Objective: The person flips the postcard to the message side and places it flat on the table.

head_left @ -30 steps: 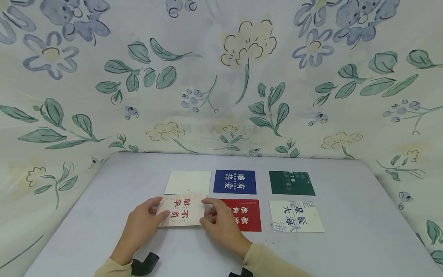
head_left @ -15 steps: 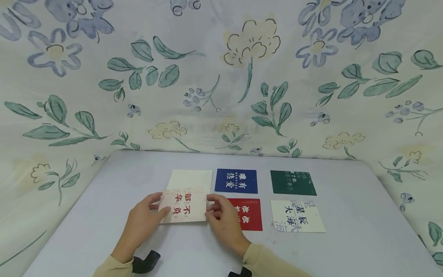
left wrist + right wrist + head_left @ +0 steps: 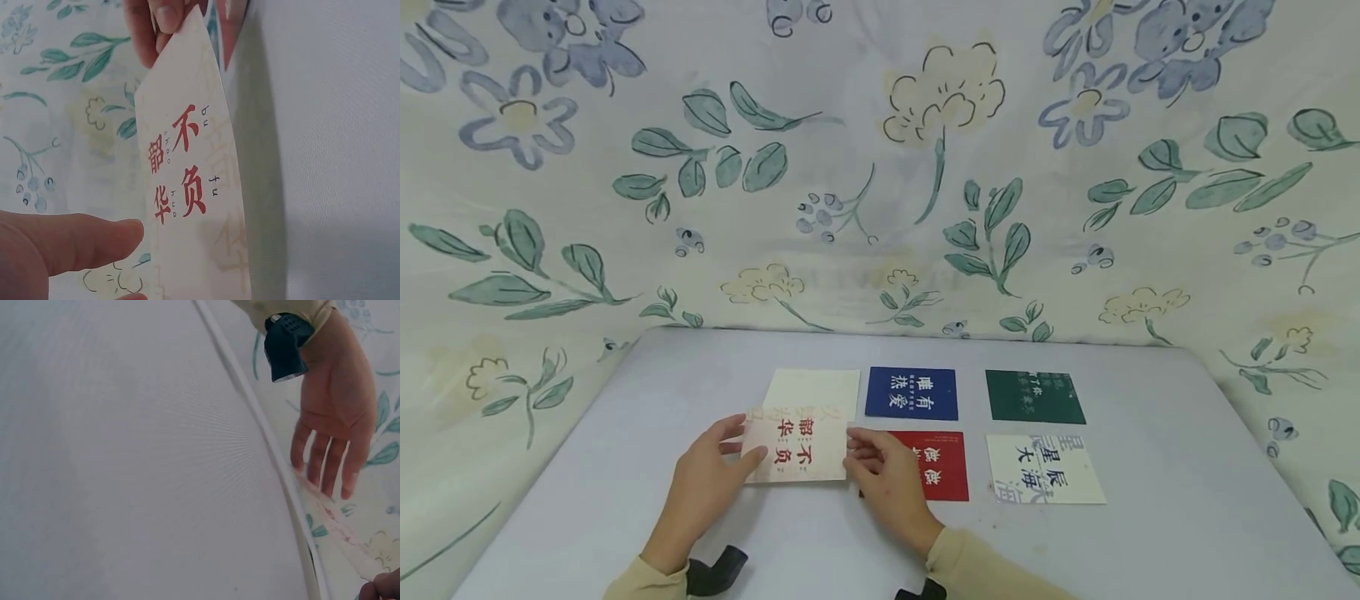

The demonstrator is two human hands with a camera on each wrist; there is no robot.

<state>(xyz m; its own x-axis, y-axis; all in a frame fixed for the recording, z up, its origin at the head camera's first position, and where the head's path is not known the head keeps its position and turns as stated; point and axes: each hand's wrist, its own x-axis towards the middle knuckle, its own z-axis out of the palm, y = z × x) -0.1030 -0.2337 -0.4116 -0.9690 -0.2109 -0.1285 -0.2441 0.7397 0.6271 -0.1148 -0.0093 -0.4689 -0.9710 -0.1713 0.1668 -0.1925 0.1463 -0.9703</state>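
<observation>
A cream card [image 3: 797, 442] with red Chinese characters is lifted above the table, tilted, in front of a blank cream card. My right hand [image 3: 887, 479] pinches its right edge. In the left wrist view, the right hand's fingertips [image 3: 167, 17] are at the far corner of the lifted card [image 3: 197, 150]. My left hand [image 3: 711, 475] is around the left end. In the left wrist view its thumb [image 3: 112, 240] stands just off the card's edge. The right wrist view shows the left hand [image 3: 337, 406] with fairly straight fingers beside the card [image 3: 340, 528].
Behind the lifted card lies the blank cream card [image 3: 812, 390]. To its right are a blue card [image 3: 912, 393] and a green one [image 3: 1034, 397]. Nearer lie a red card [image 3: 943, 467] and a white card [image 3: 1045, 468] with dark characters. A floral cloth [image 3: 880, 167] hangs behind the white table [image 3: 1135, 542].
The lifted card has risen and tilted a little, so it overlaps the blank card more. My right hand has shifted slightly right with it; my left hand has barely moved.
</observation>
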